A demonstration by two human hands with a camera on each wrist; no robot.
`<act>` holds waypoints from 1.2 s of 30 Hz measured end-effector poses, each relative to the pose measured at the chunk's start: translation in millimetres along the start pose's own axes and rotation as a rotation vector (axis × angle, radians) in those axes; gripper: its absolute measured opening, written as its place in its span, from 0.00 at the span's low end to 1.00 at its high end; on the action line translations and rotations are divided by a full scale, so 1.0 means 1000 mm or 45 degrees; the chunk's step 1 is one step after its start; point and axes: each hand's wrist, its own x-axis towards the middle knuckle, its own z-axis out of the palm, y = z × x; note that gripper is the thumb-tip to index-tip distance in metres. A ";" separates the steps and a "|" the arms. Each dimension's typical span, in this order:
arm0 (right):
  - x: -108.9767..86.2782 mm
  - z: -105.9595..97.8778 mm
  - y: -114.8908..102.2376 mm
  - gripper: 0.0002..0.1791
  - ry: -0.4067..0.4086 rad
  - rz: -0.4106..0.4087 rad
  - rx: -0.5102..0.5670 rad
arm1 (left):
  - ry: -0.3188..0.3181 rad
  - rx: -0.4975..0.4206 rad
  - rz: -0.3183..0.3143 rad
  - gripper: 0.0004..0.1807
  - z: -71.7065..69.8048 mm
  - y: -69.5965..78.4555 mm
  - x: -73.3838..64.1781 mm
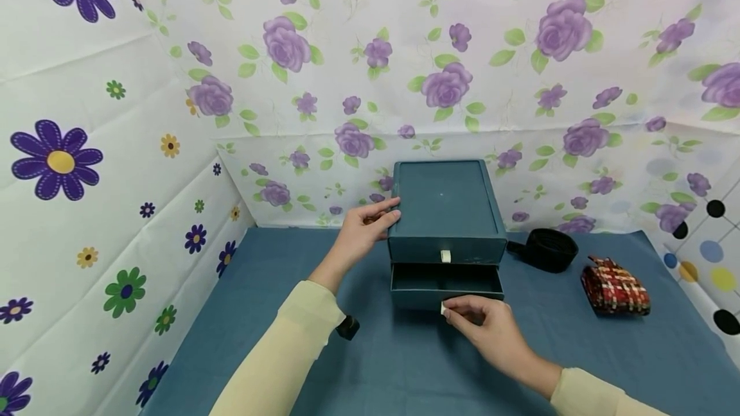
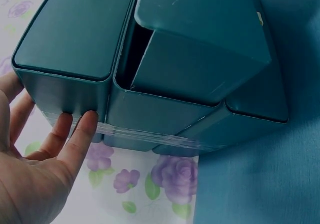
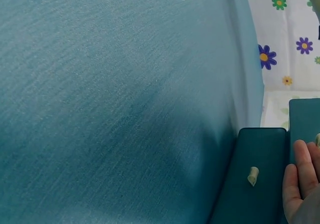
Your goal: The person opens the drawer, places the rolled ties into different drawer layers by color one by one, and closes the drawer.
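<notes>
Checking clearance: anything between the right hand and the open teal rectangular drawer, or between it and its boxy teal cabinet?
Nothing visible. The right hand pinches the small off-white tab on the drawer. The left hand touches the cabinet higher up, off the drawer's path.

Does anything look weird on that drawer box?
Clear tape across the side of the drawer box looks odd, perhaps holding its sections together. The middle drawer sticks out, but the right hand pinches its tab.

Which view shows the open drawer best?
Head: the open drawer shows interior and front, the right hand pinching its tab. Left wrist shows its side and front; right wrist, only part of its front, cut off by the frame edge.
</notes>
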 end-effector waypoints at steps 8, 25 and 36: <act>-0.004 0.001 -0.002 0.11 0.004 0.003 -0.004 | 0.002 -0.011 -0.012 0.24 0.000 0.000 0.000; -0.012 0.001 -0.005 0.13 -0.034 0.031 0.000 | -0.008 0.004 0.000 0.24 0.000 0.001 -0.001; -0.014 0.001 -0.004 0.12 -0.034 0.047 -0.013 | 0.003 0.015 -0.011 0.24 0.001 0.002 -0.002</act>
